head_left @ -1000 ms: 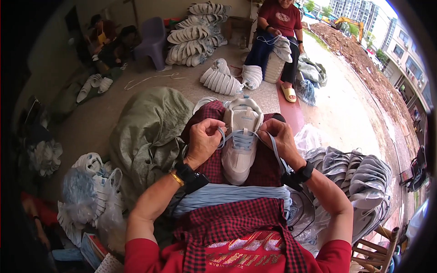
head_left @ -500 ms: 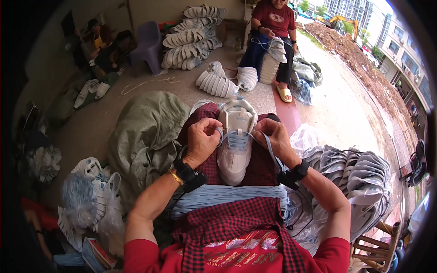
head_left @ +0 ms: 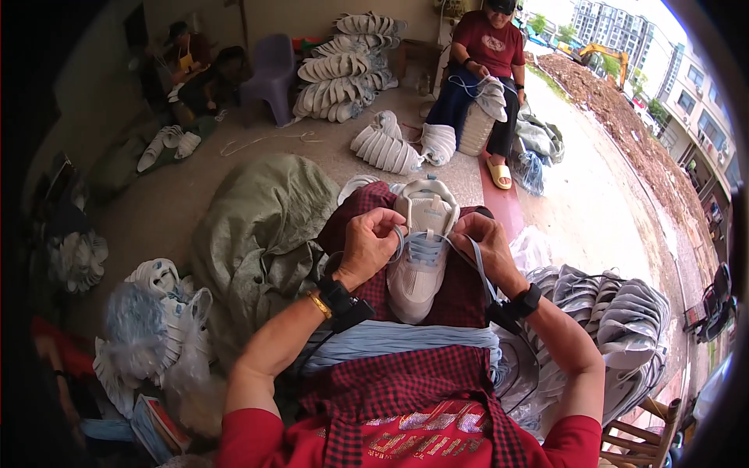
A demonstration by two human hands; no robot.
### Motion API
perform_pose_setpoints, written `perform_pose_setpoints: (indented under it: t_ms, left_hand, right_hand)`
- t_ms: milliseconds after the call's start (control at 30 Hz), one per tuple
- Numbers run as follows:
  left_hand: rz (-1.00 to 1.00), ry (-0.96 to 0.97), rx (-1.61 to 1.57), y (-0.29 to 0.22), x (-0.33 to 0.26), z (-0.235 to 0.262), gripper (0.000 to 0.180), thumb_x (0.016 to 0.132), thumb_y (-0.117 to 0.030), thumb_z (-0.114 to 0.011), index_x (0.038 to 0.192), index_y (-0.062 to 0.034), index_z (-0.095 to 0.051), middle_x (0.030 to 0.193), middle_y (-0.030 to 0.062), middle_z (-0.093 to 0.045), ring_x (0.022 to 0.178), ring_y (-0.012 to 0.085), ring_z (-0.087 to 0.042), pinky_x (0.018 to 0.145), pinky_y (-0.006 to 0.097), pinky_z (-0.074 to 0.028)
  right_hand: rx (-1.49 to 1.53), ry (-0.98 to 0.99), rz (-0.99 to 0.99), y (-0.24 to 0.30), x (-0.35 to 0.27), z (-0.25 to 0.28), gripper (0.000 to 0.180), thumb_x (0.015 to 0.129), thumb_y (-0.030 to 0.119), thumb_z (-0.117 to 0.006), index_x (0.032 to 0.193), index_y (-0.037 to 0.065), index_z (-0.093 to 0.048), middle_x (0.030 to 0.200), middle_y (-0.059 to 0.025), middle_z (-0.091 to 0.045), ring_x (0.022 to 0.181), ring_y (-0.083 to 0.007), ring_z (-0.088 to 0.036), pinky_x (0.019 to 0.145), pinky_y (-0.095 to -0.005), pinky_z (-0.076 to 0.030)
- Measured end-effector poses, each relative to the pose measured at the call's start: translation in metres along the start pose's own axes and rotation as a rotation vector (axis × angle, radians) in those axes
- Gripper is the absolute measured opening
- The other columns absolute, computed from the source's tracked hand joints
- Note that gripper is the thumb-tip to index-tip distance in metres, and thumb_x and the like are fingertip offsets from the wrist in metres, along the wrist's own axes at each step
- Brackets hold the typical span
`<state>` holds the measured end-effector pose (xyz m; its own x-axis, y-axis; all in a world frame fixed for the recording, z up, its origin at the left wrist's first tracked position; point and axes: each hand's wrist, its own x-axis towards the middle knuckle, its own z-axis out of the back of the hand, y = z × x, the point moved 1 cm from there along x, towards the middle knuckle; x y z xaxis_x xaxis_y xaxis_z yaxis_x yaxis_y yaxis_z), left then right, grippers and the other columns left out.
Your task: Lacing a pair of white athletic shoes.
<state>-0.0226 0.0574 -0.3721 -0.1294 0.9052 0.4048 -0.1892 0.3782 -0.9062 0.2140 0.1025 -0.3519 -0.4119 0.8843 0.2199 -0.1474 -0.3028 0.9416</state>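
A white shoe upper [head_left: 415, 287] lies on my lap, toe toward me, with a light blue shoelace [head_left: 425, 249] threaded across its front below the tongue [head_left: 429, 215]. At its left edge, my left hand [head_left: 370, 246] pinches one side of the lace, which curls in a loop by the fingertips. My right hand [head_left: 485, 246] is closed on the other side of the lace at the right edge, and the loose length hangs down past the wrist. Across my lap, nearer to me, lies a bundle of light blue laces [head_left: 398, 343].
A green sack [head_left: 261, 226] slumps at my left, beyond bagged white uppers [head_left: 160, 327]. Stacked grey uppers [head_left: 624, 312] stand at my right above a wooden stool [head_left: 644, 433]. Ahead are more uppers [head_left: 386, 148], a purple chair [head_left: 269, 78] and a seated co-worker [head_left: 488, 62].
The whole view has shifted, so the scene sits slightly farther right. Both hands keep their pinch on the lace at the two sides of the upper, with little other movement.
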Motion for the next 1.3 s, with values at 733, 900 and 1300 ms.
perform_pose_setpoints:
  t_ms: [733, 900, 1300]
  left_hand:
    - [-1.289, 0.929, 1.163, -0.054, 0.076, 0.025, 0.007, 0.087, -0.016, -0.054, 0.09, -0.0103, -0.056, 0.095, 0.0034, -0.052, 0.092, 0.0174, -0.058, 0.085, 0.031, -0.05]
    - [-1.08, 0.931, 1.096, -0.053, 0.072, 0.024, 0.013, 0.08, -0.006, -0.057, 0.093, -0.009, -0.061, 0.096, 0.0069, -0.052, 0.095, 0.0235, -0.057, 0.088, 0.036, -0.049]
    - [-0.219, 0.972, 1.054, -0.05, 0.087, 0.004, 0.023, 0.076, -0.021, -0.059, 0.088, -0.0055, -0.072, 0.099, 0.0181, -0.063, 0.099, 0.0355, -0.061, 0.085, 0.045, -0.048]
  right_hand:
    - [-1.338, 0.486, 0.798, 0.054, 0.029, 0.002, 0.015, 0.082, 0.018, -0.066, 0.094, 0.011, -0.071, 0.112, -0.0061, -0.057, 0.112, -0.0237, -0.049, 0.087, -0.0365, -0.048]
    - [-1.141, 0.58, 0.616, 0.063, 0.036, 0.01, 0.014, 0.08, 0.007, -0.063, 0.09, 0.005, -0.072, 0.104, -0.0071, -0.058, 0.106, -0.0261, -0.051, 0.085, -0.038, -0.049]
    - [-1.1, 0.549, 0.172, 0.063, 0.06, -0.006, 0.025, 0.082, 0.023, -0.065, 0.082, 0.0, -0.073, 0.073, -0.0141, -0.07, 0.069, -0.0261, -0.067, 0.068, -0.0392, -0.053]
